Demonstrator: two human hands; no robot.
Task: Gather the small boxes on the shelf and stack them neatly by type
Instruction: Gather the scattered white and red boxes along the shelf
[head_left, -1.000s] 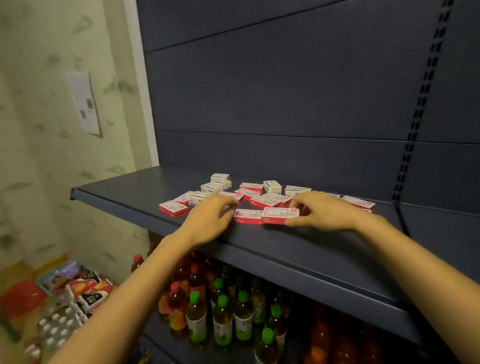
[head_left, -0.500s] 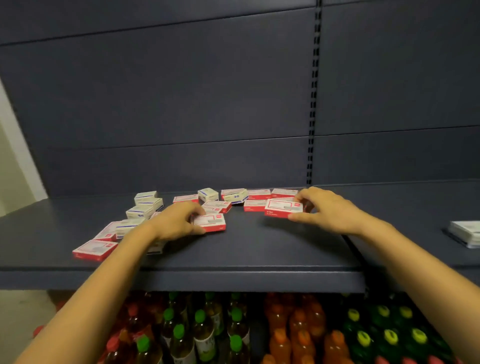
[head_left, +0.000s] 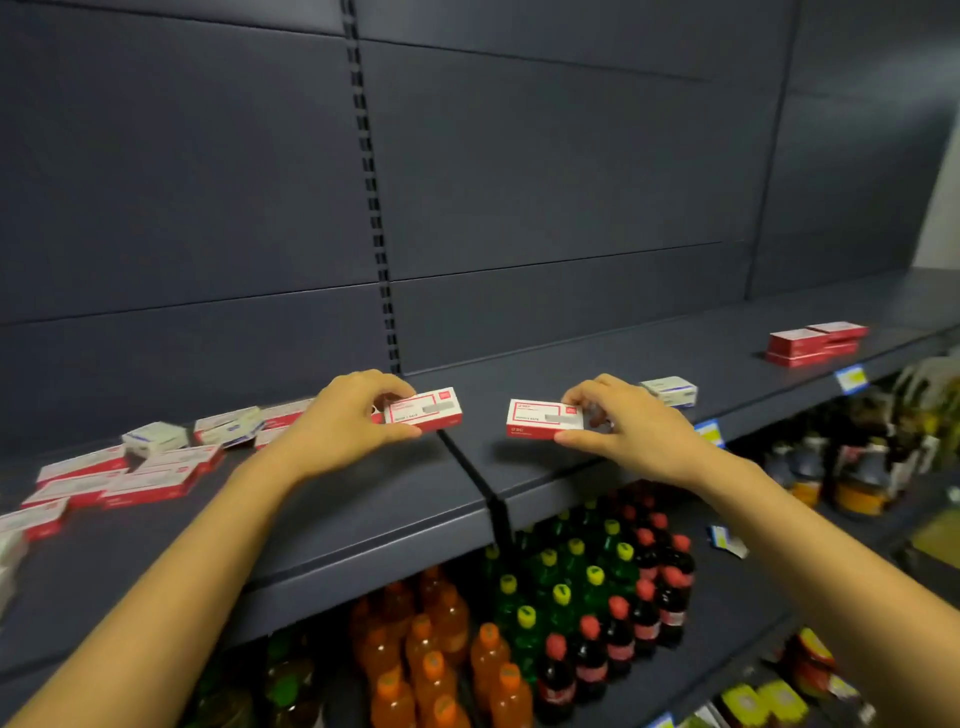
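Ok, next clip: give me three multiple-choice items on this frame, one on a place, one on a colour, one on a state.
1. Where is the neat red stack?
A. far right of the shelf
B. by the left hand
C. on the floor

2. What colour are the caps of the green bottles below?
A. white
B. yellow
C. blue

3. What is the right hand doing?
A. hanging empty
B. holding a bottle
C. gripping a red-and-white box

Answers:
1 A, it sits past both hands near the shelf's right end.
2 B, the caps show yellow.
3 C, fingers pinch the box's right end; the left hand grips another red-and-white box.
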